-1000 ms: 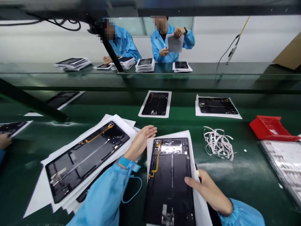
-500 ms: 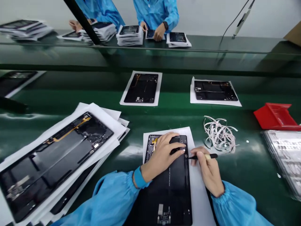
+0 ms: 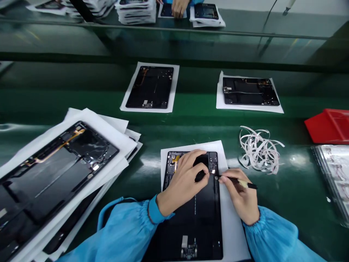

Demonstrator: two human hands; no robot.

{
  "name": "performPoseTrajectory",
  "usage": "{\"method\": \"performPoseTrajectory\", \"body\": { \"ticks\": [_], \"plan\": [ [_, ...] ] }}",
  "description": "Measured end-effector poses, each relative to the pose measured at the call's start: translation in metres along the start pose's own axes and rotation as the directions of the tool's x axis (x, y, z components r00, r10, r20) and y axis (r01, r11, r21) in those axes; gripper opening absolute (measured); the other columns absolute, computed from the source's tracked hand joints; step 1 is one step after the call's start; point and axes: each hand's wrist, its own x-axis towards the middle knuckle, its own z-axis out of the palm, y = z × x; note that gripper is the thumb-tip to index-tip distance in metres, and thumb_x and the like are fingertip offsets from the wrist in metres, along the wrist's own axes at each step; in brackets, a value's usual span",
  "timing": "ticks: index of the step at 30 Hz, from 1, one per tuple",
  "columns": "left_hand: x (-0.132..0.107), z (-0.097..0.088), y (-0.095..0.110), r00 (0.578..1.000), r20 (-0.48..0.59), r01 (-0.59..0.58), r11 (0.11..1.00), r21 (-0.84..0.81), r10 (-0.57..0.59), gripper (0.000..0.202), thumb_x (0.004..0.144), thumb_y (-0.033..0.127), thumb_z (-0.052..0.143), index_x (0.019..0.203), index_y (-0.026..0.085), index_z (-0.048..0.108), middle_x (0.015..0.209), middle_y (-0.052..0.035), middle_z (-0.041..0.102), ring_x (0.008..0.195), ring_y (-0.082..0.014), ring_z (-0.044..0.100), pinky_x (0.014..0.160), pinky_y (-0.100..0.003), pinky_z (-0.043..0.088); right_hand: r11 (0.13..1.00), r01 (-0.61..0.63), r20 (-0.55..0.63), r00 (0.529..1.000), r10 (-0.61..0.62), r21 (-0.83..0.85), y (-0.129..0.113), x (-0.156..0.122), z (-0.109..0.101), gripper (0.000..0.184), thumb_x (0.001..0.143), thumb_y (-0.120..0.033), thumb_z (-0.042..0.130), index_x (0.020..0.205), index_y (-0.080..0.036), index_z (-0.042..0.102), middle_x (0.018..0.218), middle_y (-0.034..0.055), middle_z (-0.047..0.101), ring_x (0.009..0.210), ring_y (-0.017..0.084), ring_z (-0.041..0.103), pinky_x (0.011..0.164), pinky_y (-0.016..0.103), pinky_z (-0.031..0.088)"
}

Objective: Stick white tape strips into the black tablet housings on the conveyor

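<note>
Left hand (image 3: 181, 183) pins a tablet housing (image 3: 196, 225), right hand (image 3: 240, 198) holds a black pick (image 3: 247, 184)

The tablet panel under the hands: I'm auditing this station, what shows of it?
The tablet panel is a black rectangular shell lying flat on a white sheet. Orange flex and metal parts show at the far end, a connector at the near end. The left hand rests on it; the right hand's black tool reaches its right edge.
</note>
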Motion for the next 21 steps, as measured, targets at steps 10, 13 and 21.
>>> {"method": "performPoseTrajectory", "body": {
  "ticks": [10, 13, 21],
  "plan": [
    [0.0025, 0.0019, -0.0003, 0.999, 0.005, 0.032, 0.999, 0.014, -0.032, 0.011, 0.079, 0.015, 0.066, 0.076, 0.025, 0.063, 0.137, -0.0037, 0.054, 0.132, -0.0321, 0.045, 0.106, -0.053, 0.037, 0.991, -0.11, -0.098, 0.988, 0.117, 0.071, -0.0025, 0.003, -0.0015, 0.008, 0.086, -0.029, 0.07, 0.086, -0.021, 0.072, 0.081, 0.0037, 0.074, 0.076, 0.018, 0.071, 0.068, 0.029, 0.06],
    [0.0025, 0.0016, -0.0021, 0.999, 0.009, 0.034, 0.999, -0.005, -0.034, 0.01, 0.082, 0.017, 0.065, 0.076, 0.024, 0.063, 0.137, -0.0036, 0.055, 0.133, -0.0315, 0.044, 0.106, -0.053, 0.036, 0.984, -0.137, -0.102, 0.984, 0.148, 0.111, -0.0045, 0.0055, -0.001, 0.008, 0.084, -0.029, 0.072, 0.084, -0.021, 0.072, 0.08, 0.0034, 0.075, 0.074, 0.018, 0.073, 0.067, 0.028, 0.062],
    [0.0028, -0.0003, -0.0004, 0.998, 0.045, 0.038, 0.999, 0.011, -0.038, 0.01, 0.083, 0.014, 0.063, 0.078, 0.022, 0.063, 0.139, -0.0037, 0.053, 0.136, -0.0302, 0.04, 0.108, -0.05, 0.032, 0.981, -0.133, -0.11, 0.983, 0.15, 0.144, -0.002, 0.0053, -0.0004, 0.003, 0.082, -0.024, 0.073, 0.084, -0.022, 0.073, 0.079, 0.0015, 0.075, 0.072, 0.016, 0.073, 0.066, 0.024, 0.062]
  ]
}}
